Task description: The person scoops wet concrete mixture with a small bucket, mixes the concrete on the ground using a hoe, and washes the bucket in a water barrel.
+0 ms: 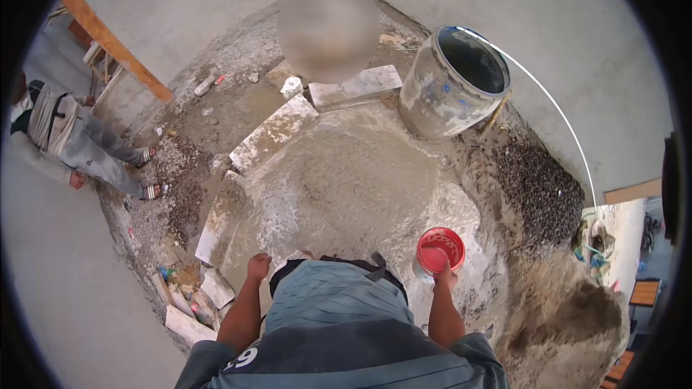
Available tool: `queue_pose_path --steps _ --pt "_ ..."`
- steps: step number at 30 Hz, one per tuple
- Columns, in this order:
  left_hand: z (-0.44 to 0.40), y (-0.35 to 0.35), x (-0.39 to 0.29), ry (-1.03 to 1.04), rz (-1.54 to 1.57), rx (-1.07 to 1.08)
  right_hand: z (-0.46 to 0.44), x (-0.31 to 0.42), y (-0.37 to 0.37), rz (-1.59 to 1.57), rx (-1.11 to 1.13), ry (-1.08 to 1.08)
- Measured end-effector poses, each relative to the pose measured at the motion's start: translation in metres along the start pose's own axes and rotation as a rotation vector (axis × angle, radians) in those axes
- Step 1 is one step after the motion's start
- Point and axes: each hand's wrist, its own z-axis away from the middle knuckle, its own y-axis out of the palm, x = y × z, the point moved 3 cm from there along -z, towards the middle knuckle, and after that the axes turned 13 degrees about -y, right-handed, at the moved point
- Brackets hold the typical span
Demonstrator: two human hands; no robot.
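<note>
My right hand (447, 278) grips the near rim of a red bucket (450, 239), its inside red and its outer wall smeared whitish. Some pinkish-looking content or the bucket's bottom shows inside; I cannot tell which. My left hand (259, 266) hangs at my left side with its fingers curled in and nothing seen in them. In front of me spreads a wet grey patch of mortar or concrete (353, 173). Pale blocks (274, 133) edge its far and left sides.
A large mortar-stained drum (436, 101) holding dark liquid stands far right, a white hose (555, 101) over its rim. Dark gravel (540, 191) and sand (577, 317) lie right. Another person (79, 130) stands left near a wooden plank (115, 43). Rubble (191, 306) lies lower left.
</note>
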Motion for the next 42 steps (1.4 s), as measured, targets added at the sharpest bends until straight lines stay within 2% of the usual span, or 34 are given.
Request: queue_pose_path --steps 3,5,8,11,14,15,17,20,21,24,27,31,33,36,39,42 --pt "-0.007 -0.032 -0.047 0.013 0.101 0.104 0.039 -0.018 -0.021 -0.086 -0.114 0.091" --pt "-0.025 -0.054 -0.063 0.03 0.077 0.131 0.064 -0.033 -0.035 0.001 -0.252 0.119" --pt "-0.079 -0.074 -0.048 -0.02 -0.042 0.201 0.085 -0.085 -0.052 -0.001 -0.408 0.19" --pt "-0.111 -0.093 -0.045 -0.073 -0.328 0.273 0.173 -0.054 -0.071 -0.32 -0.504 0.225" --pt "-0.123 -0.099 -0.07 0.015 -0.731 0.343 0.214 -0.087 -0.086 -0.354 -0.588 0.233" --pt "-0.172 -0.094 -0.053 0.297 -0.682 0.454 0.222 -0.102 -0.089 -0.392 -0.63 0.133" --pt "-0.155 -0.09 -0.089 0.07 -0.547 0.482 0.242 -0.138 -0.096 -0.44 -0.685 -0.078" --pt "-0.134 -0.075 -0.143 0.084 -0.371 0.429 0.283 -0.127 -0.107 -0.574 -0.714 0.048" --pt "-0.13 -0.069 -0.161 0.1 -0.322 0.415 0.28 -0.147 -0.109 -0.615 -0.661 0.129" --pt "-0.117 -0.054 -0.191 0.209 -0.149 0.445 0.285 -0.136 -0.114 -0.568 -0.618 0.122" --pt "-0.1 -0.048 -0.193 0.197 -0.122 0.433 0.278 -0.114 -0.115 -0.51 -0.634 0.048" --pt "-0.12 -0.049 -0.135 0.108 -0.26 0.457 0.265 -0.081 -0.108 -0.441 -0.624 -0.049" --pt "-0.13 -0.058 -0.099 0.094 -0.325 0.473 0.255 -0.064 -0.103 -0.443 -0.602 -0.043" --pt "-0.112 -0.081 -0.07 -0.163 -0.373 0.415 0.236 -0.058 -0.103 -0.385 -0.566 -0.044" --pt "-0.104 -0.09 -0.052 -0.224 -0.479 0.389 0.198 -0.075 -0.1 -0.34 -0.566 -0.049" --pt "-0.086 -0.085 -0.057 -0.191 -0.424 0.306 0.18 -0.07 -0.102 -0.359 -0.534 0.031"
